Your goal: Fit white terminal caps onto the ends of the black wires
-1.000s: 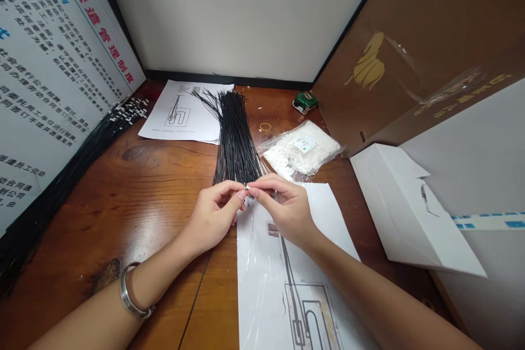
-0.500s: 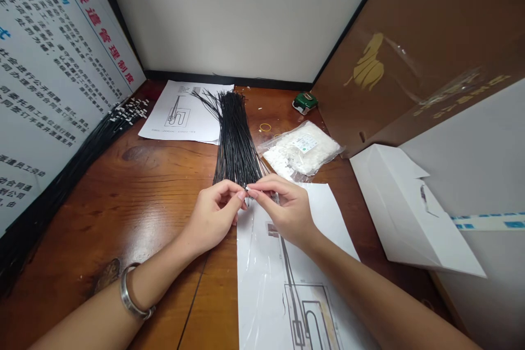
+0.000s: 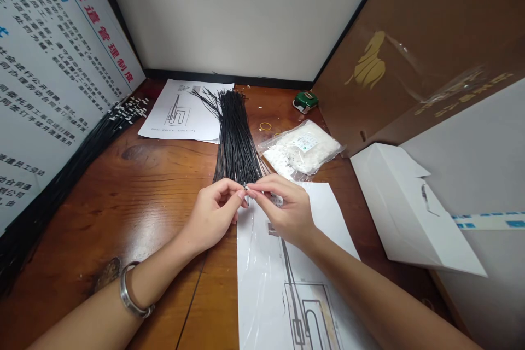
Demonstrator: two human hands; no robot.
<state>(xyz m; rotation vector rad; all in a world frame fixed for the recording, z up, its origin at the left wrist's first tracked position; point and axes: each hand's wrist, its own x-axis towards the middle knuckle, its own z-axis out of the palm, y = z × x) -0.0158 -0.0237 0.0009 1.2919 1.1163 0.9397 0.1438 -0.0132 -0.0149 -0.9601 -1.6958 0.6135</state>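
Note:
My left hand [image 3: 216, 213] is closed in a pinch on the end of a thin black wire at the near end of a wire bundle [image 3: 234, 136]. Facing it, my right hand [image 3: 287, 205] pinches a tiny white connector [image 3: 247, 188], its thumb and forefinger tips meeting the left ones. Whether the wire end sits inside the connector is too small to tell. Beneath the right hand lies a printed drawing sheet [image 3: 262, 273] under clear plastic. Just beyond it is a clear bag [image 3: 307, 145] of small white parts, some spilling at its near left corner.
Another bundle of black wires with white ends [image 3: 94, 139] leans along the left sign panel. A second printed sheet [image 3: 159, 120] lies at the back. A green tape measure [image 3: 305, 101], a yellow rubber band [image 3: 265, 127], a brown carton [image 3: 410, 49] and a white box [image 3: 410, 208] are around the table.
Both hands keep their pinch at the same spot, with only a very slight shift of the fingertips. Everything else stays in place.

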